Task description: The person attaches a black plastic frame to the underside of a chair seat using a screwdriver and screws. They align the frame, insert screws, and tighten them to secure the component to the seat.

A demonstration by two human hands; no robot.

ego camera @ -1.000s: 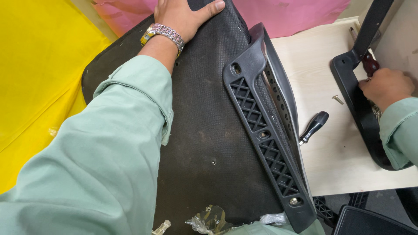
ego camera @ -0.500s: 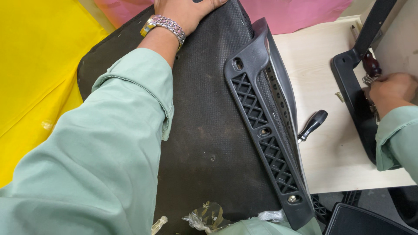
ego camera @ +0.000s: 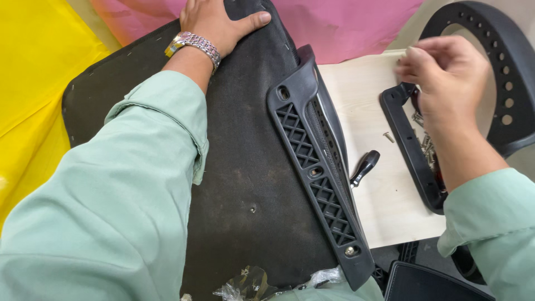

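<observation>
The right hand has come up off the table since a second ago, when it sat low at the black plastic frame part on the far right. Now it hovers above that part with fingertips pinched together; the blur makes it impossible to tell whether a screw is caught between them. Below it a heap of screws lies inside the frame part, and one loose screw rests on the pale wooden table. So the picking at the screw pile seems finished and the hand is lifting away from it.

The left hand has barely moved: it stays spread flat, palm down, on the top edge of the upturned black seat base, steadying it. A black ribbed armrest bracket lies along the seat's right edge, its screw holes facing up. A screwdriver with a black handle lies just beside it on the table.
</observation>
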